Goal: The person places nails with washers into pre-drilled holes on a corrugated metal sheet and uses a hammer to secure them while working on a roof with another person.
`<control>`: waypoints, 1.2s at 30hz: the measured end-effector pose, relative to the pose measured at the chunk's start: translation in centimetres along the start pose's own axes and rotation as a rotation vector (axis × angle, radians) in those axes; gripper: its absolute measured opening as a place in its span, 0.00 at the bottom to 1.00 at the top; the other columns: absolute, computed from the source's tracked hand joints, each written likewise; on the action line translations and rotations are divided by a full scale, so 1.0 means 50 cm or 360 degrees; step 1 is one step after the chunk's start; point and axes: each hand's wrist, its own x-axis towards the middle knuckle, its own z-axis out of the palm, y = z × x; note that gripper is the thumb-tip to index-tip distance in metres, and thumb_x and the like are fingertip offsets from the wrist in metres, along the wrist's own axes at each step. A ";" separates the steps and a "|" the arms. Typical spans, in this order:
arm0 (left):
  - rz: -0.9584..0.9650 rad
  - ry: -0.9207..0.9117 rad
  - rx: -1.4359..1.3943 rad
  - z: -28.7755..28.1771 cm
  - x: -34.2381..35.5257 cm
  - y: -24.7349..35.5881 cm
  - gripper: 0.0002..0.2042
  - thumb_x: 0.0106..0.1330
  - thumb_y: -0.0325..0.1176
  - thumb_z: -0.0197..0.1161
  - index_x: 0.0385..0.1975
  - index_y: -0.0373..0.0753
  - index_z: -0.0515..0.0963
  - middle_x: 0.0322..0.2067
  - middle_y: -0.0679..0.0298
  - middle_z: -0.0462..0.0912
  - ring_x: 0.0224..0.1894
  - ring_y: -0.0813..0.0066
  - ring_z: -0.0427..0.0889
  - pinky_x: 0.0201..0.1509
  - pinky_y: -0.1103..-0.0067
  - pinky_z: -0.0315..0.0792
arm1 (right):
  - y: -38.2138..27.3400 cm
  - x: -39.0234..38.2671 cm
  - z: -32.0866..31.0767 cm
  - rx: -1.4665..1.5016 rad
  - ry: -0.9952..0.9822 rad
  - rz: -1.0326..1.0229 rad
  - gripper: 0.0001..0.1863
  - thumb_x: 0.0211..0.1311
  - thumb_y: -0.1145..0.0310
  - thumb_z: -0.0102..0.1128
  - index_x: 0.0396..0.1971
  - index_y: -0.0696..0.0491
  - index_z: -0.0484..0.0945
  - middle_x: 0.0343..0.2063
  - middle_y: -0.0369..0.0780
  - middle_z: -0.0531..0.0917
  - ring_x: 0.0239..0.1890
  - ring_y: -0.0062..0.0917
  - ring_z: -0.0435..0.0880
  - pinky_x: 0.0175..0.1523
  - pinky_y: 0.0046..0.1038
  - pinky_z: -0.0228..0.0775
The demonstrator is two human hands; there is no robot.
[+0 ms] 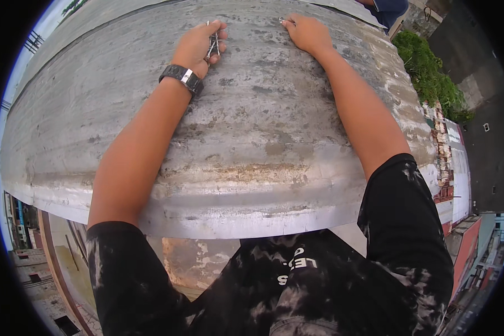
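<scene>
Several silvery screws or nails [213, 46] lie in the curled fingers of my left hand [195, 46], palm turned to the right, over the upper middle of a grey, weathered corrugated metal sheet [252, 134]. My right hand [309, 35] is further right on the sheet, its thumb and forefinger pinched on a small shiny metal piece [281, 21]. Only its end shows, so its exact kind is unclear. The two hands are apart. A dark watch [182, 77] is on my left wrist.
The sheet's near edge [246, 228] runs across in front of my body. Another person's dark sleeve [391, 10] shows at the upper right. Beyond the right side are green foliage [425, 73] and rusty roofing [445, 151]. A wooden post [53, 252] stands at the lower left.
</scene>
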 end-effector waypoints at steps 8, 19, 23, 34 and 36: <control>0.0009 -0.0033 0.0052 0.010 -0.007 -0.001 0.11 0.80 0.40 0.59 0.46 0.39 0.79 0.31 0.69 0.81 0.25 0.83 0.79 0.15 0.85 0.62 | -0.005 -0.012 -0.015 -0.0061 0.0034 -0.0014 0.20 0.76 0.47 0.53 0.47 0.48 0.85 0.43 0.48 0.90 0.49 0.49 0.88 0.53 0.50 0.78; -0.0039 -0.0012 0.0028 0.013 0.006 0.001 0.10 0.80 0.41 0.59 0.45 0.41 0.78 0.30 0.70 0.81 0.24 0.82 0.79 0.15 0.85 0.63 | -0.016 -0.021 -0.055 0.0104 -0.0037 0.0056 0.20 0.77 0.50 0.54 0.47 0.51 0.84 0.42 0.50 0.89 0.48 0.50 0.88 0.53 0.51 0.78; -0.0042 -0.0012 0.0047 0.020 0.004 0.003 0.11 0.80 0.41 0.57 0.46 0.40 0.79 0.31 0.69 0.80 0.23 0.80 0.77 0.16 0.82 0.62 | -0.017 -0.025 -0.063 0.0108 -0.0091 0.0091 0.19 0.77 0.51 0.54 0.46 0.51 0.83 0.42 0.50 0.89 0.48 0.50 0.87 0.53 0.51 0.78; -0.0066 -0.0015 0.0014 0.018 0.001 0.002 0.10 0.81 0.41 0.57 0.45 0.41 0.78 0.31 0.70 0.80 0.23 0.82 0.78 0.15 0.83 0.63 | -0.011 -0.021 -0.055 0.0165 -0.0125 0.0063 0.18 0.78 0.53 0.53 0.47 0.52 0.82 0.42 0.49 0.89 0.48 0.48 0.87 0.52 0.51 0.77; -0.0058 -0.0019 0.0011 0.017 0.001 0.000 0.10 0.80 0.42 0.58 0.45 0.41 0.78 0.31 0.69 0.80 0.23 0.81 0.78 0.15 0.83 0.63 | -0.007 -0.022 -0.053 0.0184 -0.0118 0.0066 0.18 0.78 0.52 0.53 0.48 0.52 0.82 0.42 0.49 0.89 0.48 0.48 0.88 0.52 0.51 0.77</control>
